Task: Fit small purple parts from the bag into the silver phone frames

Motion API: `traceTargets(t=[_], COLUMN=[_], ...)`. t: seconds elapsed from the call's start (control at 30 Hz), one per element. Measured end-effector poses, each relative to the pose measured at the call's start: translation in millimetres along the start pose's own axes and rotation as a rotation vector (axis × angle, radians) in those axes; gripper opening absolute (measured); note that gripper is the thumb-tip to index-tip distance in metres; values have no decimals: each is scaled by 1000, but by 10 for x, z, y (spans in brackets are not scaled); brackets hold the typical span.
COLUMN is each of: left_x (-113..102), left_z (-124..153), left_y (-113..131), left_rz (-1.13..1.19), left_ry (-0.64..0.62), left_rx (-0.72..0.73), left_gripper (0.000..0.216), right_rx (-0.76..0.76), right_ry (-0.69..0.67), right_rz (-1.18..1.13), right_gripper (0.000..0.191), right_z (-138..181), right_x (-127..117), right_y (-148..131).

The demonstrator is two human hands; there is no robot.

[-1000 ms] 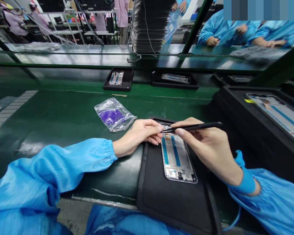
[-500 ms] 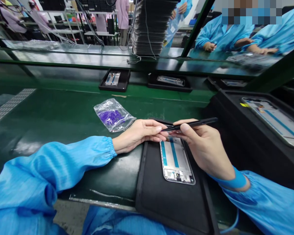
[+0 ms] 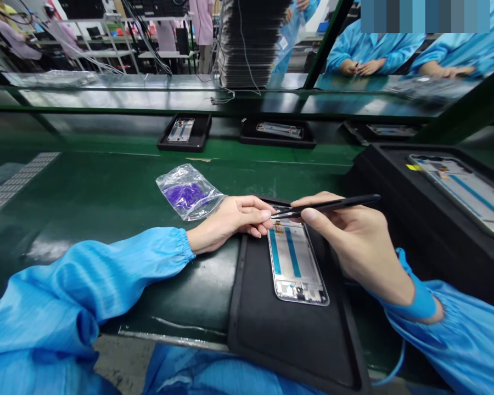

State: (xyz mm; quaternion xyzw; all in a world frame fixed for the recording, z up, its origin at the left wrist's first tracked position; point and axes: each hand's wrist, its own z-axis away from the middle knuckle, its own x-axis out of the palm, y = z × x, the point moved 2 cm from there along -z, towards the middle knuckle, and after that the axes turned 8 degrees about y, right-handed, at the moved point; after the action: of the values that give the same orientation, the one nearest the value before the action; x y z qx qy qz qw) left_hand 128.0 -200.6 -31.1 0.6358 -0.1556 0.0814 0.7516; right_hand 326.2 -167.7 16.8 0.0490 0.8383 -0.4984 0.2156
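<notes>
Black tweezers [image 3: 333, 204] lie between the thumb and fingers of my right hand [image 3: 354, 236], their tips pointing left. Those tips meet the fingertips of my left hand [image 3: 239, 216], whose thumb and fingers are pinched together; whatever sits between them is too small to make out. Below both hands a silver phone frame [image 3: 298, 274] with blue strips lies on a black tray [image 3: 288, 340]. Its upper end is partly covered by my hands. Just left of my left hand rests a clear plastic bag [image 3: 189, 192] of small purple pieces.
On the right, a stack of black trays [image 3: 379, 192] carries another phone frame [image 3: 469, 192]. More trays with frames [image 3: 185, 145] stand along the green bench's back [image 3: 107, 181]. Co-workers in blue sleeves [image 3: 379, 49] sit beyond the rail.
My right hand has moved slightly right, and the tweezers have shifted with it. More of the phone frame's upper end shows now. My left hand stays pinched in nearly the same place.
</notes>
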Motion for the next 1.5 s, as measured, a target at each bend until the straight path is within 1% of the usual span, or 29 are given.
traceTargets(t=[0.17, 0.4, 0.47, 0.57, 0.67, 0.77, 0.87, 1.07, 1.27, 1.37, 1.43, 1.5], left_x=[-22, -42, -48, -62, -84, -95, -87, -78, -74, -75, -73, -48], left_z=[-28, -45, -42, -42, -50, -56, -56, -60, -55, -71, -69, -23], left_y=[61, 119, 118, 106, 87, 80, 87, 86, 79, 79, 95, 138], left_rz=[-144, -283, -285, -221, -159, -151, -155, -148, -150, -163, -213, -364], left_ry=[-27, -67, -73, -72, -91, -135, -164, -166, -157, -166, -163, -127], left_rx=[-4, -17, -8, -15, -71, -123, -145, -153, -168, -167, -137, -16], left_gripper=[25, 19, 20, 25, 28, 32, 32, 33, 34, 35, 40, 43], right_rx=[39, 140, 149, 163, 227, 283, 257, 136, 128, 93, 65, 65], right_ry=[-42, -81, -63, -14, 27, 36, 26, 13, -7, -3, 25, 86], right_rz=[15, -50, -77, -153, -258, -339, -310, -200, -206, -179, -161, -177], right_gripper=[19, 22, 21, 22, 22, 21, 20, 20, 22, 19, 17, 16], right_z=[2, 28, 28, 21, 18, 22, 24, 16, 24, 28, 8, -38], right_x=[10, 39, 46, 54, 66, 81, 84, 57, 69, 61, 29, -25], right_y=[13, 94, 122, 178, 231, 247, 230, 182, 180, 165, 159, 175])
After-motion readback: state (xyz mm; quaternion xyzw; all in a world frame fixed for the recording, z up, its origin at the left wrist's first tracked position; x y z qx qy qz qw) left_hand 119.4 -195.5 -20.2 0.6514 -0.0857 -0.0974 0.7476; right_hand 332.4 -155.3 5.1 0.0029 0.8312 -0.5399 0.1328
